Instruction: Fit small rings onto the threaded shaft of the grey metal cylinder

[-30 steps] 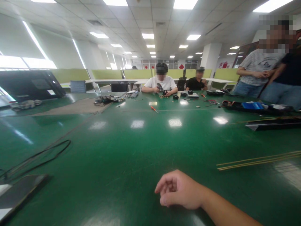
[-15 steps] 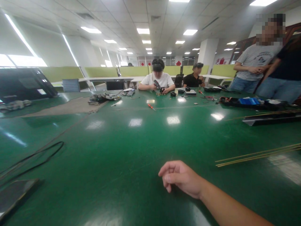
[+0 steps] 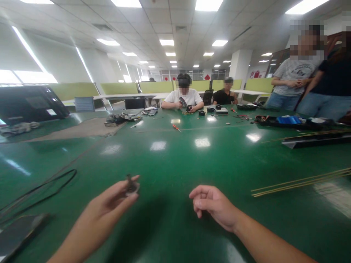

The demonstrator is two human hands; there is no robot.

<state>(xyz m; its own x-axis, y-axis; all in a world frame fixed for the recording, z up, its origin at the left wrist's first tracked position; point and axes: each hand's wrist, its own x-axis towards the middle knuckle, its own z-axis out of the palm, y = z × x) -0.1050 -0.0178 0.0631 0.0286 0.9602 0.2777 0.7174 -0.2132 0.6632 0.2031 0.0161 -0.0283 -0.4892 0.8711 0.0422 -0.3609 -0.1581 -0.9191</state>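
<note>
Head camera: the bare left hand (image 3: 109, 202) reaches in from the lower left of the frame, its thumb and index finger pinching a small dark-and-pale object (image 3: 132, 187) too blurred to identify. That object sits left of centre in the lower half of the frame, seen against the glossy green worktop (image 3: 164, 164), with a dark shadow to its lower right. The bare right hand (image 3: 214, 206), entering from the lower right, has its fingers released and loosely curled, the thumb near the index finger; whether it touches the worktop I cannot tell. Nearest to it, at the right edge, lie several thin yellow rods (image 3: 298, 184). At the left edge are a looped black cable (image 3: 72, 176) and, in the lower left corner, a flat dark panel (image 3: 20, 233). Above the centre of the frame lies a slim orange-red screwdriver (image 3: 176, 127), and beyond it a person in a white short-sleeved shirt (image 3: 196, 98) sits at the far edge of the worktop.
</note>
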